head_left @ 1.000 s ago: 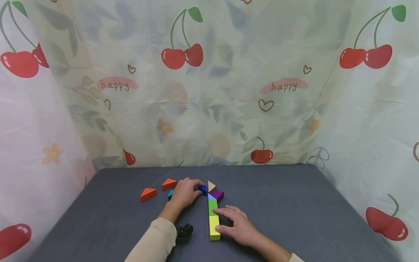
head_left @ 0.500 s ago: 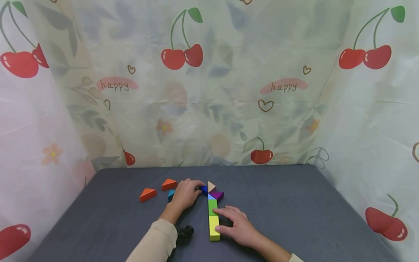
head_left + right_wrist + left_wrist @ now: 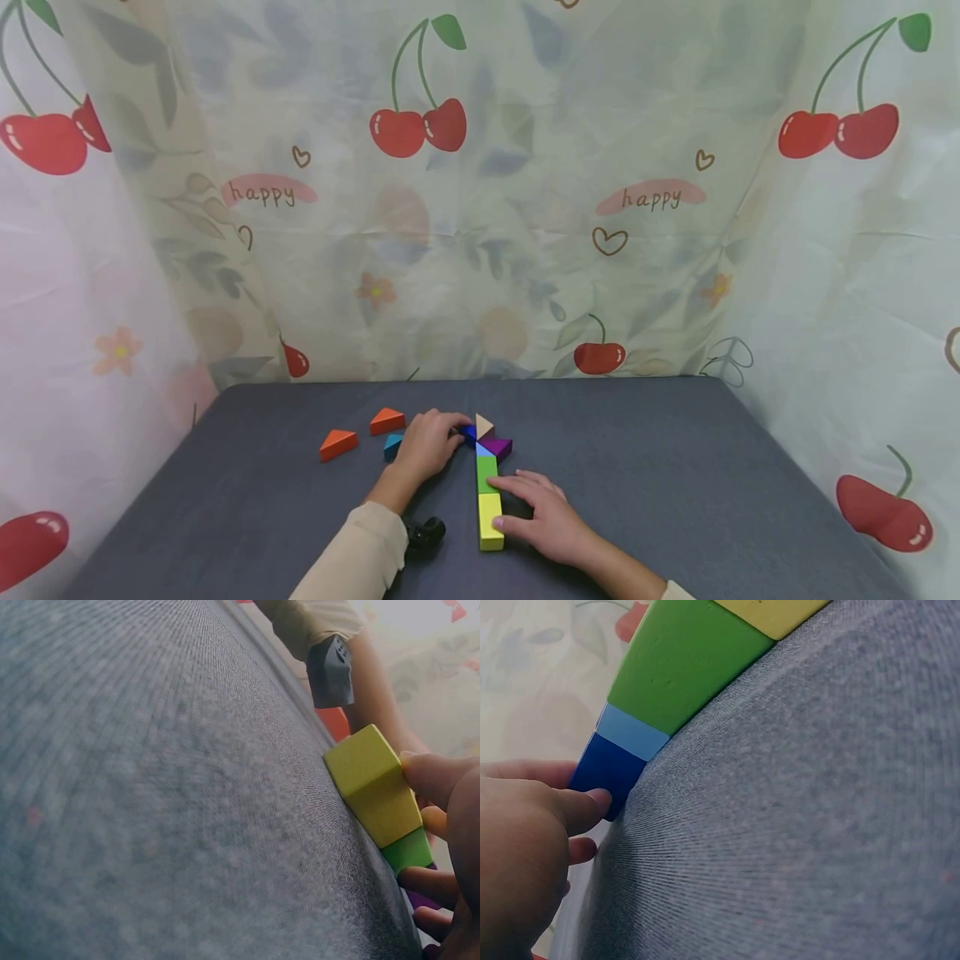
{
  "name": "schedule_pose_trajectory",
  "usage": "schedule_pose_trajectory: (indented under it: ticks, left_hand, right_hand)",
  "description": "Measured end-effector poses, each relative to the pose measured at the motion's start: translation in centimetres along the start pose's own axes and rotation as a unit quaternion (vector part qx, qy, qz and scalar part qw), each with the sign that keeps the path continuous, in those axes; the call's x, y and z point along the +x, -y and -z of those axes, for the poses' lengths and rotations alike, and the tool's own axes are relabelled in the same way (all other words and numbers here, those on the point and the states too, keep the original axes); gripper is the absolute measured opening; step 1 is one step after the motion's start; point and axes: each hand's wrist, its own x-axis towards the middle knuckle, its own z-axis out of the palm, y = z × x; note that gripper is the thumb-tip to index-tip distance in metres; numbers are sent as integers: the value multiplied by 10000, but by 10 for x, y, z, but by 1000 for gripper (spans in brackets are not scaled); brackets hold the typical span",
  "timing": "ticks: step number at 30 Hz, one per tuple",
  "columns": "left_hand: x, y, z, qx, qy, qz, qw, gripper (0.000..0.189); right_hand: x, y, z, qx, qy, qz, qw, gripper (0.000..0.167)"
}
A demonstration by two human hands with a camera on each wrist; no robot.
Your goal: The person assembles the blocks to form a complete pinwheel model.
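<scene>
Between thumb and forefinger, my left hand (image 3: 427,443) pinches a dark blue triangular block (image 3: 609,766), which lies on the table against a light blue block (image 3: 634,729). Below the light blue one in the head view, a green block (image 3: 487,477) and a yellow block (image 3: 491,523) continue in a straight column. A purple triangular block (image 3: 498,448) and a beige triangular block (image 3: 483,427) sit on the right side of its top. My right hand (image 3: 547,515) rests beside the column, thumb touching the yellow block and a fingertip on the green one, fingers fairly straight.
Left of my left hand lie two orange triangular blocks (image 3: 338,444) and a teal block (image 3: 392,447), partly hidden by that hand. A dark grey cloth covers the table (image 3: 675,483). Behind it hangs a cherry-print curtain (image 3: 517,250).
Almost nothing differs. The dark blue block has shifted very slightly right toward the column top, with my left hand still pinching it. My right hand stays in place.
</scene>
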Motion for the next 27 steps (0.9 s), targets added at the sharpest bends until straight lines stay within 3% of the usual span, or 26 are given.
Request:
schedule_pose_trajectory:
  ticks: [14, 23, 27]
  left_hand:
    - [-3, -1, 6, 110, -182, -133, 9997, 29]
    - [-7, -1, 24, 39, -341, -299, 9990, 28]
    - [-10, 3, 32, -9, -566, -341, 9978, 28]
  right_hand:
    - [1, -3, -2, -50, -20, -12, 10000, 54]
    - [2, -5, -2, -77, -34, 7, 10000, 54]
    - [1, -4, -2, -52, -6, -53, 10000, 54]
